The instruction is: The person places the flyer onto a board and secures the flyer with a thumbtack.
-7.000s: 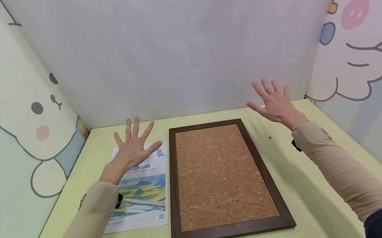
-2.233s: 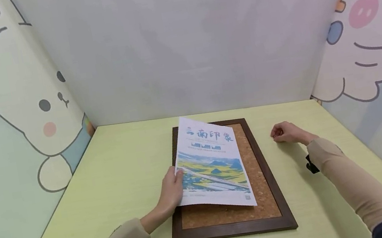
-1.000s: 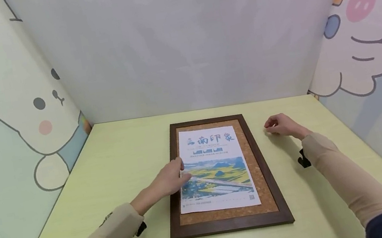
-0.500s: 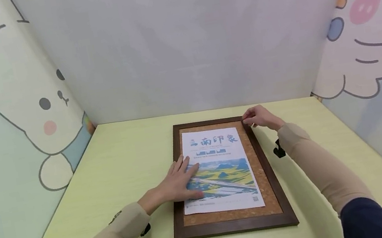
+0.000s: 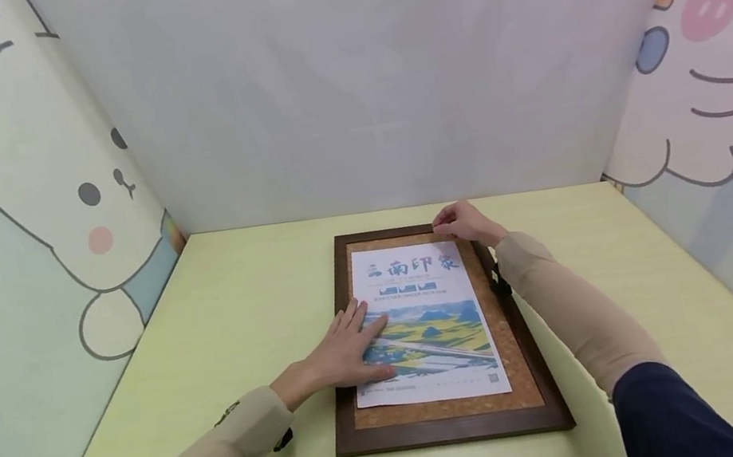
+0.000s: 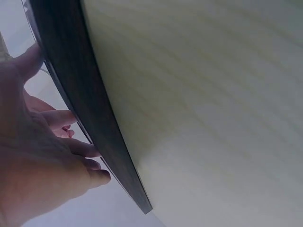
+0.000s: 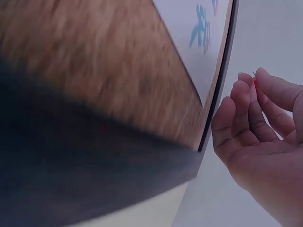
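A printed landscape poster (image 5: 432, 339) lies on the cork board (image 5: 516, 365), which has a dark wooden frame (image 5: 451, 430). My left hand (image 5: 340, 356) rests with fingers spread on the poster's left edge. In the left wrist view, its fingertips show just past the frame's side. Thumb and forefinger of my right hand (image 5: 468, 224) pinch a small red pushpin (image 7: 256, 82), its metal point sticking out between the fingertips. That hand is over the board's far right corner, close to the poster's upper right corner.
Pale wooden table (image 5: 255, 304) surrounds the board. A grey back wall (image 5: 358, 92) rises behind it, and side walls with cartoon animals (image 5: 99, 241) stand left and right.
The left hand carried the poster from the table's left onto the cork board, then spread flat on it. The right hand took the pushpin from the table and moved left over the board's corner.
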{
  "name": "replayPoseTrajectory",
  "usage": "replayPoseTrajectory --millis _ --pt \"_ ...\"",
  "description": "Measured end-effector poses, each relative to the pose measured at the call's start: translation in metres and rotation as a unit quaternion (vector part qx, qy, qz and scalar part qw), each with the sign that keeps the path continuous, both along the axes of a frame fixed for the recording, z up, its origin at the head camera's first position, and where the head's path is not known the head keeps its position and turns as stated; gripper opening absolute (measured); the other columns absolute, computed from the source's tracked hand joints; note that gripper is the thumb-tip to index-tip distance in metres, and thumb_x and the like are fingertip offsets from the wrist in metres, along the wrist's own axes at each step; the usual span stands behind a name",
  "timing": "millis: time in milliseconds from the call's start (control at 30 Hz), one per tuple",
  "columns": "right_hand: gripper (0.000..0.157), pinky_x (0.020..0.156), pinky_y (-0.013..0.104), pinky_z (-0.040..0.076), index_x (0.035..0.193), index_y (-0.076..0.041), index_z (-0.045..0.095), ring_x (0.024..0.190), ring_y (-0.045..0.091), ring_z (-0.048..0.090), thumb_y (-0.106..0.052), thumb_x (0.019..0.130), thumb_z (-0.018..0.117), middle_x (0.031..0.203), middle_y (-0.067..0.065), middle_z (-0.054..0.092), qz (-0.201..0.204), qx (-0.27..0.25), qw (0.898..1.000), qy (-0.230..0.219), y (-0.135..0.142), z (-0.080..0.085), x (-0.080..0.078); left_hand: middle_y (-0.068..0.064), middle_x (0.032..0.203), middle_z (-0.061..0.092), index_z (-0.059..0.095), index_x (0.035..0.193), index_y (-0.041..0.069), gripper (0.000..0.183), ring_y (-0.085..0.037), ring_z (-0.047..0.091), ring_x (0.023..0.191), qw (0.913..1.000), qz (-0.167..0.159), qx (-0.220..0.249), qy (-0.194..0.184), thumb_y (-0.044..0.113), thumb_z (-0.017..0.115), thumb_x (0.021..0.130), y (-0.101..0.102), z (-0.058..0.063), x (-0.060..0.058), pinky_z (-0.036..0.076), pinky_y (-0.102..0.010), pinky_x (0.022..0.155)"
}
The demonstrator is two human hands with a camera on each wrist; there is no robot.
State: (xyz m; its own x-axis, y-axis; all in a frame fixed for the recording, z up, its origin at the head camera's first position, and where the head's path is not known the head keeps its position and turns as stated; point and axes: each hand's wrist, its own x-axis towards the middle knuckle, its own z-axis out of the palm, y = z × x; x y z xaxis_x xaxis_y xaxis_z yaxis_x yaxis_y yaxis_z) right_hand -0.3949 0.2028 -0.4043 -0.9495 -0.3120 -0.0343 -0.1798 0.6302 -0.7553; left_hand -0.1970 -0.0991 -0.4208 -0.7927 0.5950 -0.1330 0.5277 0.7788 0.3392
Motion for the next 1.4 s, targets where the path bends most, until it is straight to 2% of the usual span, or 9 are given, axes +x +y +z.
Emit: replayPoseTrajectory --millis 167,400,700,1100,1400 --pt "0.022 0.064 0.03 0.047 0.109 0.001 0.067 0.073 0.023 0.056 -0.015 0.094 0.062 0.097 0.017 0.065 0.001 0.011 1.0 0.002 -0.015 -0.004 -0.002 -0.025 0.16 0.009 0.029 0.153 0.013 0.086 -0.04 0.001 0.15 1.0 0.004 -0.002 -0.004 0.058 0.062 0.086 0.0 0.0 -0.001 0.009 -0.057 0.12" --pt "0.021 0.065 0.026 0.047 0.107 -0.003 0.069 0.076 0.021 0.059 -0.018 0.094 0.063 0.098 0.015 0.067 -0.014 0.046 0.999 0.008 -0.026 -0.007 -0.004 -0.024 0.161 0.008 0.028 0.153 0.014 0.087 -0.04 0.0 0.15 1.0 0.002 -0.005 -0.008 0.059 0.06 0.087 0.0 -0.001 -0.002 0.008 -0.056 0.12" --pt "0.018 0.066 0.025 0.045 0.103 -0.004 0.071 0.077 0.021 0.057 -0.017 0.093 0.064 0.095 0.013 0.067 -0.007 0.06 0.998 0.021 -0.036 -0.008 -0.002 -0.025 0.161 0.008 0.028 0.153 0.013 0.086 -0.041 0.0 0.15 0.9999 0.002 -0.01 -0.011 0.058 0.06 0.087 0.001 0.002 -0.001 0.009 -0.057 0.12" --pt "0.014 0.073 0.028 0.045 0.101 -0.007 0.072 0.083 0.022 0.057 -0.015 0.093 0.064 0.1 0.012 0.067 -0.002 0.085 0.996 0.0 -0.043 -0.015 0.0 -0.025 0.161 0.008 0.028 0.153 0.013 0.086 -0.041 0.0 0.15 0.9997 0.006 -0.014 -0.019 0.057 0.06 0.088 0.003 0.003 0.001 0.009 -0.057 0.119" --pt "0.015 0.074 0.03 0.045 0.101 -0.007 0.073 0.082 0.023 0.058 -0.015 0.093 0.065 0.1 0.013 0.068 0.006 0.088 0.996 0.022 -0.045 -0.014 0.006 -0.023 0.161 0.007 0.027 0.154 0.014 0.087 -0.04 0.0 0.15 0.9997 0.008 -0.011 -0.022 0.058 0.06 0.087 0.003 0.002 0.0 0.007 -0.057 0.12"
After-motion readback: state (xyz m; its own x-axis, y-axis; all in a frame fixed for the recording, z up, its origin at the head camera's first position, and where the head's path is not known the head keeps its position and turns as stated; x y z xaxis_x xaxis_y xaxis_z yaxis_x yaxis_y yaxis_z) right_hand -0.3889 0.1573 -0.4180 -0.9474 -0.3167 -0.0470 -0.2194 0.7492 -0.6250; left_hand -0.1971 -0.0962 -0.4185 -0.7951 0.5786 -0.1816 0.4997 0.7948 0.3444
